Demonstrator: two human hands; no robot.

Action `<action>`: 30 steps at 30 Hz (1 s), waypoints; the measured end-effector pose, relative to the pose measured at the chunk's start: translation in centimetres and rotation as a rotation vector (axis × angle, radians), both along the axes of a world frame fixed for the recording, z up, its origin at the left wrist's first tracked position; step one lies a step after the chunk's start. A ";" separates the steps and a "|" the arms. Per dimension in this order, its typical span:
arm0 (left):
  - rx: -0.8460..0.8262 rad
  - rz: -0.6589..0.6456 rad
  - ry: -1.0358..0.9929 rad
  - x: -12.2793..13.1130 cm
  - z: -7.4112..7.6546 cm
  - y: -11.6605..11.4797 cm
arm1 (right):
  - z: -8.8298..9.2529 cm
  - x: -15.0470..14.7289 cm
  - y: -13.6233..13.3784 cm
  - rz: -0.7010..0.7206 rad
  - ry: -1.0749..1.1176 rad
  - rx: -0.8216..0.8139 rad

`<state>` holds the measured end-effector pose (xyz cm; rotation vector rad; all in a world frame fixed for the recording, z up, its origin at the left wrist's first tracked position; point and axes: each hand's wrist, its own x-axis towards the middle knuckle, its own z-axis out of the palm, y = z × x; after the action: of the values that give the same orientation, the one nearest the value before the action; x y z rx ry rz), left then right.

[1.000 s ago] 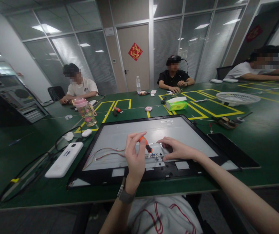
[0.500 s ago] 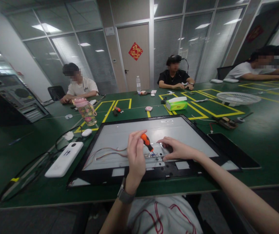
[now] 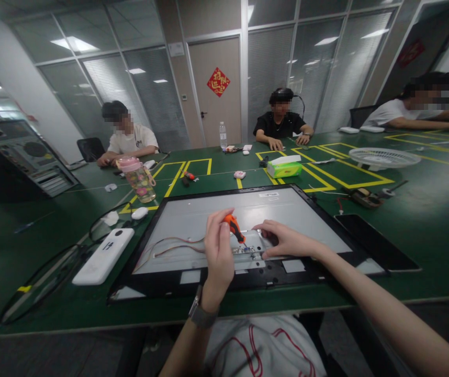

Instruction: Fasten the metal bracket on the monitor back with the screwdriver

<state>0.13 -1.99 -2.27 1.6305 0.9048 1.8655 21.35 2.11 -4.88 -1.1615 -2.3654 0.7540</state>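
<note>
A black-framed monitor panel lies face down on the green table in front of me. My left hand is closed round an orange-handled screwdriver, its tip down on a small circuit board near the panel's front edge. My right hand lies with its fingers pressed on the metal plate beside that board. Thin coloured wires run left from the board across the panel.
A white flat device and black cables lie at the left, a dark tablet at the right. Further back stand a pink-lidded bottle, a green tissue box and a white fan grille. Three other people sit at the table.
The screwdriver has tipped more upright in my left hand and its handle has shifted slightly. My right hand has stayed in place.
</note>
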 end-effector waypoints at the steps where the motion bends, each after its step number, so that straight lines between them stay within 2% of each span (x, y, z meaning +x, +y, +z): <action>1: -0.023 -0.029 -0.019 0.0 -0.1 0.0 | 0.0 0.0 0.0 0.001 0.000 0.000; 3: -0.033 -0.049 -0.031 0.1 -0.2 0.0 | 0.1 -0.1 0.0 -0.002 -0.002 -0.006; 7: 0.049 0.101 0.053 0.0 0.1 0.1 | 0.2 -0.2 -0.1 -0.006 -0.003 -0.003; 10: 0.023 0.148 0.068 -0.1 0.3 0.0 | 0.2 -0.1 -0.1 -0.005 -0.007 -0.006; 16: -0.084 0.040 -0.012 -0.1 0.2 -0.1 | 0.4 -0.1 -0.2 -0.009 -0.014 -0.006; 23: -0.003 0.130 0.025 -0.2 0.4 0.3 | 0.4 -0.1 -0.2 -0.008 -0.009 -0.004; 30: -0.066 0.064 -0.027 -0.3 0.5 0.0 | -0.1 0.1 0.0 -0.013 -0.014 -0.002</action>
<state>-0.14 -1.96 -1.77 1.5513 1.0071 1.8753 21.49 2.08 -5.03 -1.1856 -2.3666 0.7466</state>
